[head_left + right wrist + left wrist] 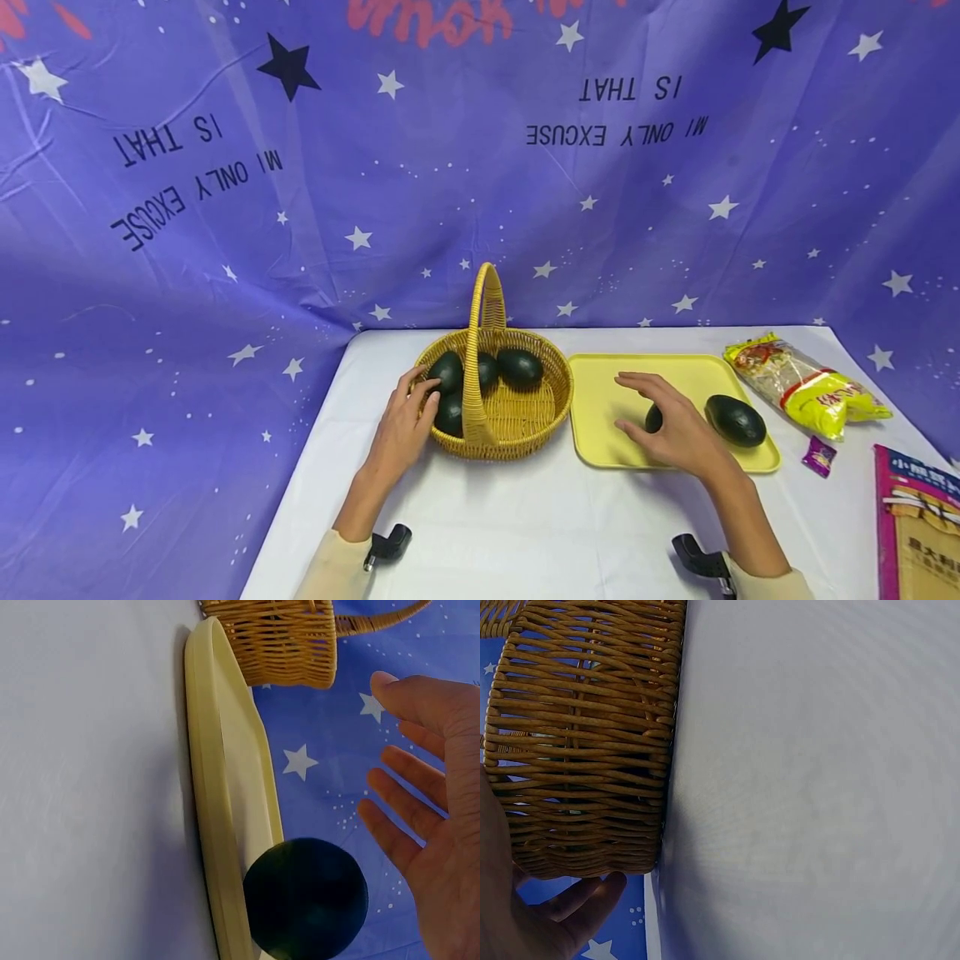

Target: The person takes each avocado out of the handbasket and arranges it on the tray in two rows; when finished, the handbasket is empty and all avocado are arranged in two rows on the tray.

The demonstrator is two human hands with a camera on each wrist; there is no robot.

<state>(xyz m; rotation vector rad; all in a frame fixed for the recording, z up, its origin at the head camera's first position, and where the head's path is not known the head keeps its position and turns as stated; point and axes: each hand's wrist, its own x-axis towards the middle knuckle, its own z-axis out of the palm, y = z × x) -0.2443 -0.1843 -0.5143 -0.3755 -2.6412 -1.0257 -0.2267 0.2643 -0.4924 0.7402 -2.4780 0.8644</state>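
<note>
My left hand (401,429) rests at the left rim of a yellow wicker basket (525,446), its fingertips over the rim beside a dark green avocado (447,372). In the left wrist view, two loosely bent fingers (592,907) lie outside the basket's woven wall (585,750). Several avocados sit in the basket's left and back part. Above a yellow tray (600,383) my right hand (678,429) hovers empty, thumb and fingers spread apart. One avocado (653,417) shows partly behind it; another avocado (735,421) lies at the tray's right side.
Right of the tray lie a yellow food bag (810,387), a small purple packet (819,457) and a pink-edged package (922,525). A tall wicker handle (472,358) arches over the basket. A purple star-patterned cloth (450,183) hangs behind the white table (510,533).
</note>
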